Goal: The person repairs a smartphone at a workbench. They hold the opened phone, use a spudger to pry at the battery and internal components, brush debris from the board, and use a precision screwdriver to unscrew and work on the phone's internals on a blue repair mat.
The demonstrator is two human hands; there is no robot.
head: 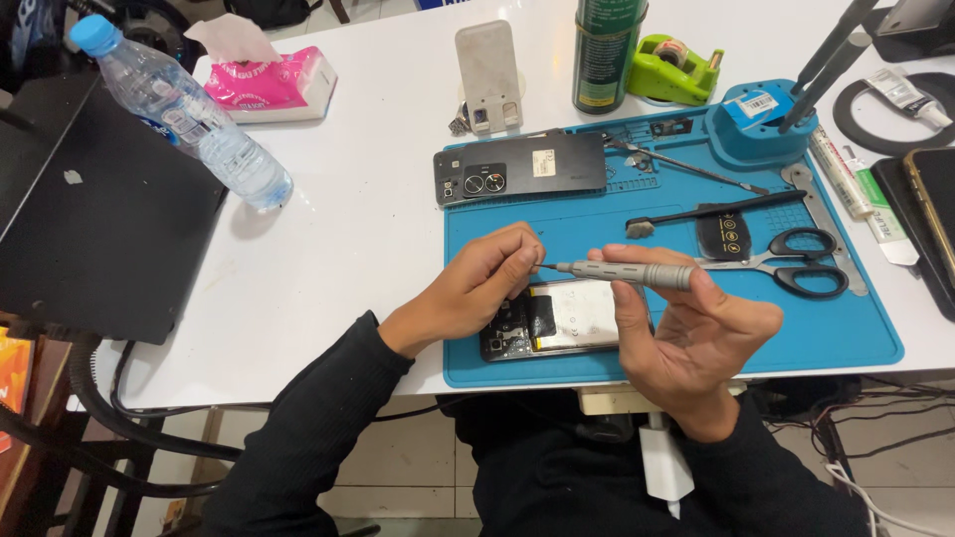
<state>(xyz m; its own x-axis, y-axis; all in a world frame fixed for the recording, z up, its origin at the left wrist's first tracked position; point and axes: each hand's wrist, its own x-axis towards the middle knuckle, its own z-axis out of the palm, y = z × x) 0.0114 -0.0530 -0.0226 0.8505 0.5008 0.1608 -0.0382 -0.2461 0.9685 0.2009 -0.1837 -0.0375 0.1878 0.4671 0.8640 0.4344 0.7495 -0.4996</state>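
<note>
Centrally, right hand (696, 333) grips a grey screwdriver (627, 272) level above the opened phone (557, 320) on the blue mat (836, 333), while left hand (477, 288) pinches its tip.

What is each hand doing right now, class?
Left hand: fingers pinched at the screwdriver tip.
Right hand: closed on the screwdriver.

A pink tissue pack (269, 85) lies at the tabletop's (348, 239) far left. The clear water bottle (184, 114) carries a pale label; the green can (605, 50) a green one.
</note>
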